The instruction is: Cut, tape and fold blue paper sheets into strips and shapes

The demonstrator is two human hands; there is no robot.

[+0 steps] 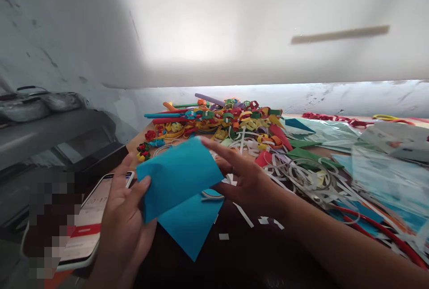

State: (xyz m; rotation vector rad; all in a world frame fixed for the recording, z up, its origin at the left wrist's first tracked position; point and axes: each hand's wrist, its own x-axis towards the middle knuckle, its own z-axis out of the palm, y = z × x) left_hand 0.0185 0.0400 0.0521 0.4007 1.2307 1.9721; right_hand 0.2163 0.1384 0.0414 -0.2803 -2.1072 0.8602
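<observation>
A blue paper sheet (177, 172) is held up, slightly tilted, with its left edge in my left hand (129, 204), the thumb pressed on its front. My right hand (243, 175) is at the sheet's right side, index finger stretched along the upper right edge and the other fingers partly behind the paper. Beneath it, another blue paper (194, 226) shows a corner pointing down. A small curled strip (212, 196) lies near the right fingers.
Colourful paper chains (228, 116) pile up at the back. White strips (308, 175) and red-handled scissors (378, 228) lie at the right, beside plastic packets (392, 181). A phone (85, 222) is at the left. Pots (40, 105) stand further left.
</observation>
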